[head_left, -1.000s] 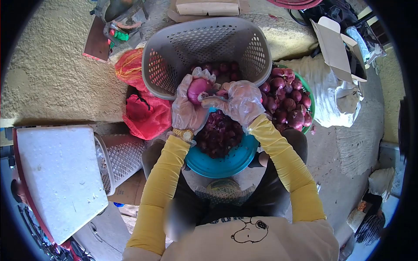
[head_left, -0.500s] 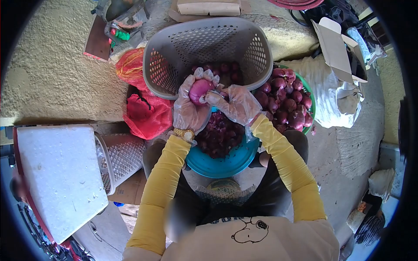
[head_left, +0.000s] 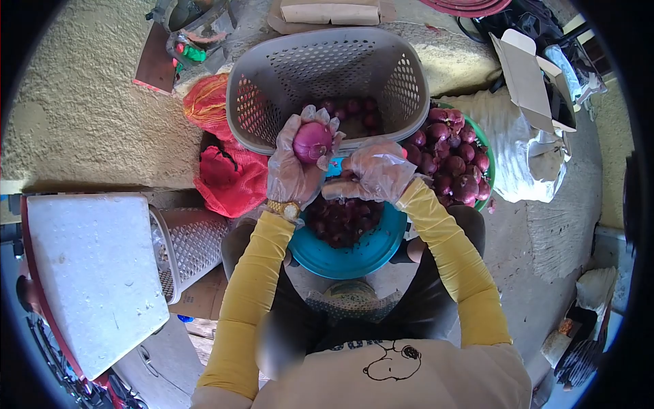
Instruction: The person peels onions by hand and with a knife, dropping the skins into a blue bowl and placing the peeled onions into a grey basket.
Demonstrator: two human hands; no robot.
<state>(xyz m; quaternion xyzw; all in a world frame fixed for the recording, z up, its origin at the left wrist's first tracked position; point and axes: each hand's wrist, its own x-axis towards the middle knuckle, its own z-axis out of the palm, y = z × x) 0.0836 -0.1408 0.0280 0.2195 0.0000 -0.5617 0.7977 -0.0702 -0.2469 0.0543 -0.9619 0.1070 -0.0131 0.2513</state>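
My left hand point(head_left: 294, 160), in a clear plastic glove, is closed round a red onion point(head_left: 313, 142), its smooth purple side facing up. Just to the right, my gloved right hand point(head_left: 377, 172) is apart from that onion, its fingers curled. Whatever it holds, if anything, is hidden. Below both hands stands a blue basin point(head_left: 347, 259) with dark red onion skins point(head_left: 344, 221) in it. Behind them is a tall grey-brown perforated basket point(head_left: 320, 58) with several red onions point(head_left: 352, 105) at its bottom.
A green-rimmed basin point(head_left: 488, 146) heaped with red onions point(head_left: 454, 165) stands at the right, beside a white sack point(head_left: 524, 160). Red mesh bags point(head_left: 235, 178) lie left of the basket. A white foam board point(head_left: 92, 273) and a tipped light basket point(head_left: 197, 249) are farther left.
My right hand has drawn away from the onion, down and to the right. My left hand still holds the onion, now turned with more of its purple side showing.
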